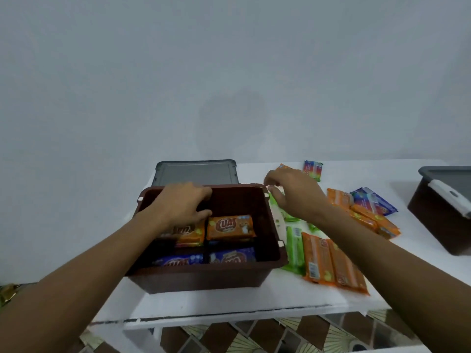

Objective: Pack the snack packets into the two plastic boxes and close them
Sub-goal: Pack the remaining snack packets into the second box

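The left hand [183, 205] is down in the open brown plastic box [198, 278], at the box's eleven o'clock corner. Its fingers curl over an orange snack packet [190, 233]. I cannot tell if it grips that packet or only pushes on it. The right hand [297, 193] reaches out at three o'clock from the box, with its fingers bent down over a green packet [289, 218]. I cannot tell if it has pinched it yet.

To do this well, I think the left hand should press its packet flat, just beside the other orange packet [230, 226]. The two blue packets [233, 256] lie at the box's six o'clock. The right hand should take one packet only and lift it over the rim.

Loose orange and green packets [317, 261] lie on the white table [229, 301]. The flat grey lid [196, 173] is at twelve o'clock.

The second brown box with a grey lid [443, 220], far off at three o'clock, is cut off by the edge. The hands hide what is under them. The words on the packets are blurry.
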